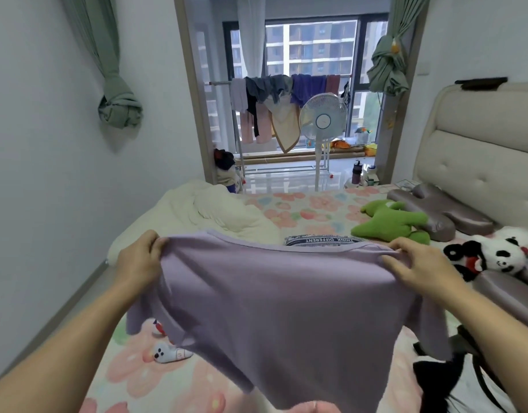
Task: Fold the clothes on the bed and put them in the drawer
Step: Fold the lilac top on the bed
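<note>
Bedroom with a bed [301,204] in a floral sheet filling the lower view, and a balcony with hanging laundry beyond. You hold a lilac T-shirt [274,299] in the air above the sheet, stretched between both hands. Your left hand [139,260] pinches one shoulder and your right hand [417,265] grips the other, fingers curled into the cloth. The sleeves droop and the hem hangs toward you. Just beyond lies a dark garment with a lettered waistband [322,240]; a black garment [432,380] sits at your lower right. No drawer is in view. Laid down unevenly, the shirt could trap a sleeve beneath itself or overlap the black garment, giving a crooked fold. A weak pinch could drop a shoulder.
</note>
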